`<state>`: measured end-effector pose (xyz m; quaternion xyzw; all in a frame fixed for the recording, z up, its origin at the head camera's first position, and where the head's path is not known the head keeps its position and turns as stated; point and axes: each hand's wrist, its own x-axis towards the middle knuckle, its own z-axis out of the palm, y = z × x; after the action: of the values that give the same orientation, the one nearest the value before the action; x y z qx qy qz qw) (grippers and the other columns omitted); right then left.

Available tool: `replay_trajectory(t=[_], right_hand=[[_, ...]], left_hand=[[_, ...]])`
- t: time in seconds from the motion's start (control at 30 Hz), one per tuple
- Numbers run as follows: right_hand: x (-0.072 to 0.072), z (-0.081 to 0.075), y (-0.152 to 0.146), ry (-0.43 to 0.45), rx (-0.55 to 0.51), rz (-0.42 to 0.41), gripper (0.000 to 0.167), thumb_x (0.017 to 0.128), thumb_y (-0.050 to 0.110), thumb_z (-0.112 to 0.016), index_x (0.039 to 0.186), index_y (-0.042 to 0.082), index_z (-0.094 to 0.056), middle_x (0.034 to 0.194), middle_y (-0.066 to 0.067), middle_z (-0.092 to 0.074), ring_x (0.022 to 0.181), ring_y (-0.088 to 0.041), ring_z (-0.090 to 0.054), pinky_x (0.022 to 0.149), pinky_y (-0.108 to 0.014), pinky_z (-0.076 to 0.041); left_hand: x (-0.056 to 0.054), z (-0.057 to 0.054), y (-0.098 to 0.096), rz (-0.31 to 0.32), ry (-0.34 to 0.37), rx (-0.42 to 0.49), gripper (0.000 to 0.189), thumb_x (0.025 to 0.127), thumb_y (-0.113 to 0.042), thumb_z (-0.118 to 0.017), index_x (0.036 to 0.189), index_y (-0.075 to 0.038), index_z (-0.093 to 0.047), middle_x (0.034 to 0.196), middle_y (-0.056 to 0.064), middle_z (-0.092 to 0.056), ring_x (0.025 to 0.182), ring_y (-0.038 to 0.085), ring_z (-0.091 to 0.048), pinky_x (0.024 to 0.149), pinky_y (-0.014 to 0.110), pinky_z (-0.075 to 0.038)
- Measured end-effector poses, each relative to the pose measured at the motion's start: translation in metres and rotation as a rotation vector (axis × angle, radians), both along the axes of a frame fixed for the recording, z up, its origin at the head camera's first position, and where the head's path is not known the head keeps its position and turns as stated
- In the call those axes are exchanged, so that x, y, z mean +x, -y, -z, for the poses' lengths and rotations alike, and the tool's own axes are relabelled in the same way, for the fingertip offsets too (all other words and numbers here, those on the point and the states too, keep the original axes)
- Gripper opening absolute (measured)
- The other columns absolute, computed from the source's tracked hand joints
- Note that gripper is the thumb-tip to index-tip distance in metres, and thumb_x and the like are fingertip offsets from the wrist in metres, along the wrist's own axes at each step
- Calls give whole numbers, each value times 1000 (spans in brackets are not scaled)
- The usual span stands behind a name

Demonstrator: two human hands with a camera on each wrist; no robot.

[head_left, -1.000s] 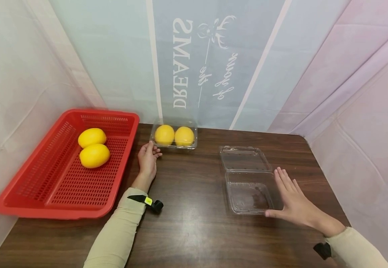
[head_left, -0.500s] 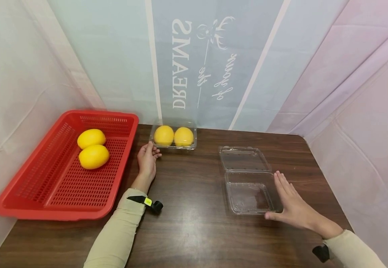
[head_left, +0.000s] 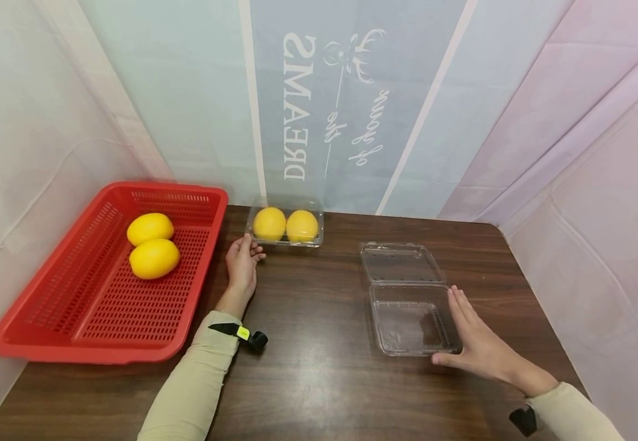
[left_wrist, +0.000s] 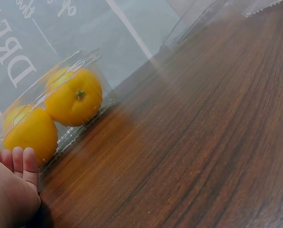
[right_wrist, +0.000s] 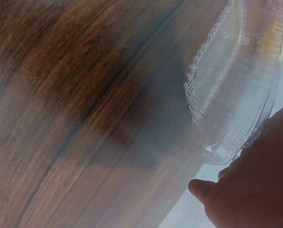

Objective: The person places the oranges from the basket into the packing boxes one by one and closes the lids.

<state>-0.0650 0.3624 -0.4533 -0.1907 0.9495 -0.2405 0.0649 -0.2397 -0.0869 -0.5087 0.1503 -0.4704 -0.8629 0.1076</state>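
Clamshell box, clear plastic, lid folded back, beside the right hand

Location: on the wood-grain surface, well to the right of the red slotted basket, which serves as reference. The hinge divides base from lid; the lid lies on the far side, so the unfolded length runs from the person toward the printed backdrop.

Right hand: farther from the basket than the box is; clearly the nearer hand to it. Fingers straight, thumb spread wide, set about the base's right-hand side, with the thumb at its near corner. From these fingers the base lies on the basket side. Firm contact cannot be confirmed.

Left hand: just right of the basket, at the near left corner of a second clear box. Fingers loosely bent, thumb tip at that corner; no firm hold shows.

Second box: right of the basket's far end, against the backdrop. Two lemons visible side by side within. Lid closure: cannot tell.

Two loose lemons: inside the basket, touching, toward its far end.
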Motion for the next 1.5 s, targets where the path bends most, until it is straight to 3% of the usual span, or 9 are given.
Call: replay_trajectory(t=[0.17,0.37,0.5,0.87,1.07,1.2,1.5], right_hand=[[1,4,1,-18,-1,8,131,79,44,-86,160,-3,6,166,-25,13,153,-41,10,111,-73,-14],[1,6,3,-15,4,25,132,78,43,-87,159,-4,6,166,-26,14,151,-50,3,101,-77,-28],[1,5,5,13,8,42,134,79,42,-87,159,-4,10,165,-26,17,150,-54,0,100,-77,-31],[2,7,8,16,49,50,134,80,45,-85,157,-6,12,164,-25,21,140,-63,-22,97,-67,-43],[3,6,10,20,57,51,134,80,45,-85,157,-7,12,165,-24,21,139,-62,-25,97,-67,-43],[1,7,9,11,52,50,134,79,45,-86,158,-7,10,165,-25,19,141,-62,-22,99,-69,-39],[-3,9,10,-8,43,51,132,79,46,-86,158,-7,5,165,-30,11,151,-49,1,105,-74,-26]], left_hand=[[0,0,0,-5,-2,9,16,108,-17,-51,97,-6,-52,83,3,-52,71,12,-57,62,21,-52],[-1,0,-1,-9,-5,12,15,108,-16,-51,96,-6,-52,83,3,-52,70,12,-56,62,21,-52],[-1,0,-1,-7,-8,10,16,108,-17,-51,95,-7,-52,83,3,-52,70,11,-56,62,21,-52],[0,0,-1,-14,-12,15,15,108,-16,-51,95,-7,-52,82,3,-53,70,11,-56,61,21,-52],[1,1,0,-13,-10,15,15,108,-15,-51,95,-6,-52,82,3,-52,69,11,-56,61,21,-52],[1,1,0,-13,-9,16,15,108,-15,-51,96,-7,-52,82,3,-52,70,11,-56,61,21,-52],[-1,2,0,-11,-15,19,16,108,-16,-51,94,-7,-52,82,3,-53,70,11,-56,60,21,-52]])
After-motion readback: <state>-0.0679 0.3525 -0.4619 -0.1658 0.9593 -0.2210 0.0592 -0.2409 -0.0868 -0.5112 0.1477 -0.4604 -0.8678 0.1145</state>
